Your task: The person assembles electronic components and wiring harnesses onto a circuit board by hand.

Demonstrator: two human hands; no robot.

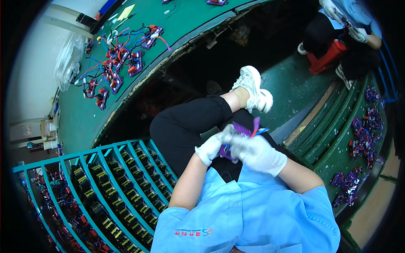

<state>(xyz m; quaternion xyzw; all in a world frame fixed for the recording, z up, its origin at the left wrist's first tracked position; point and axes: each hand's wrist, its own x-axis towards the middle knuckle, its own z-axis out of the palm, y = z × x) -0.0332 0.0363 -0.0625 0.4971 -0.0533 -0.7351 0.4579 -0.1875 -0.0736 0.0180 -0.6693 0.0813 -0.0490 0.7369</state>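
Observation:
Above my lap, both white-gloved hands are together at a purple circuit board (240, 127). My left hand (214, 146) is closed on the board's left side. Across its right side lies my right hand (258, 154), fingers bent in and closed against it, slightly smeared by motion. Short purple, red and blue wires (256, 130) stick out past the right hand's fingers. Much of the board is hidden under the gloves.
Wired purple boards (114, 69) lie on the green bench at upper left. A teal rack (105, 162) at lower left holds black-and-yellow parts and wired boards. More boards (367, 130) rest on the right bench. Across the aisle, a gloved co-worker (333, 17) sits by a red stool (327, 57).

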